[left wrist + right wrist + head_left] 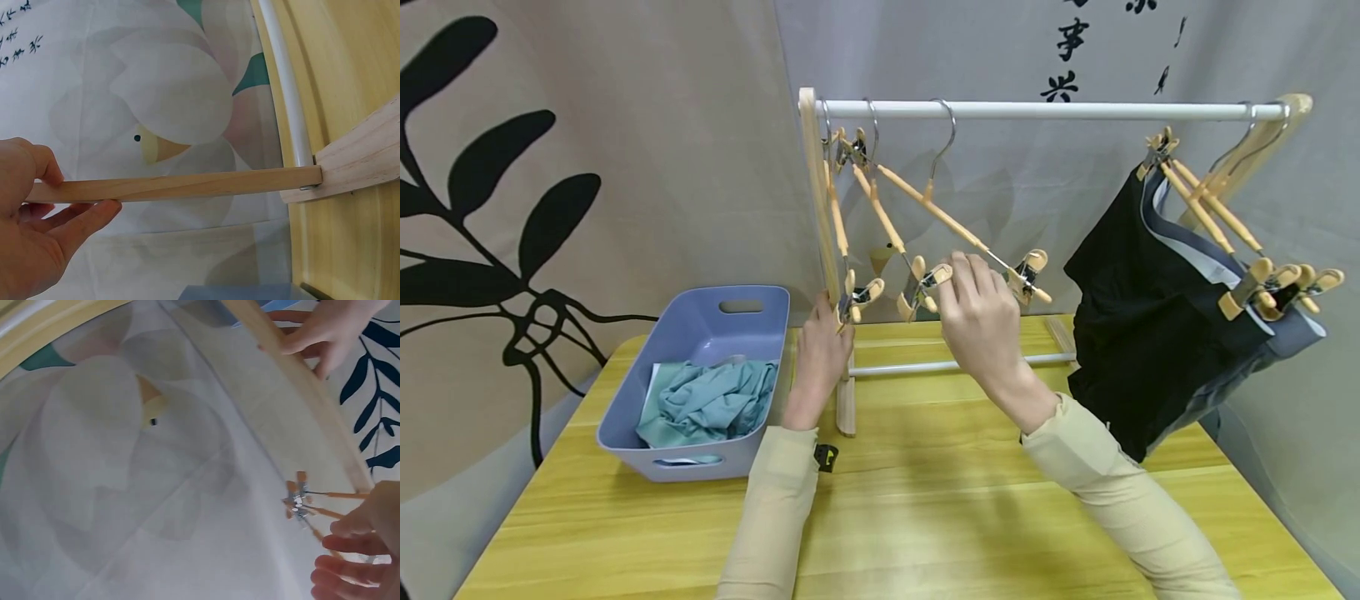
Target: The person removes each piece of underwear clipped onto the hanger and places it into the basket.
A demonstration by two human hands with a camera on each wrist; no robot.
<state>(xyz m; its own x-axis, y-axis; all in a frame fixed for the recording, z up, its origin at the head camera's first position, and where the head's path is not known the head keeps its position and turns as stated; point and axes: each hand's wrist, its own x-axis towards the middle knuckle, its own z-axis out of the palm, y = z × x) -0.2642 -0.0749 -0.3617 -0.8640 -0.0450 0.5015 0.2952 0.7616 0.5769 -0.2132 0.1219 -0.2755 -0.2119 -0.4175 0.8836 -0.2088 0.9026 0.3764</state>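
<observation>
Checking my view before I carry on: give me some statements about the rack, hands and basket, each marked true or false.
1. The left hand grips the rack's wooden side post. True.
2. The right hand rests in the basket. False: the right hand is up beside the bare clip hangers.
3. Three clip hangers without clothes hang near the white rail's left end in the head view. True.
4. The black garment lies in the basket. False: the black garment hangs at the rail's right end; the basket holds teal cloth.
</observation>
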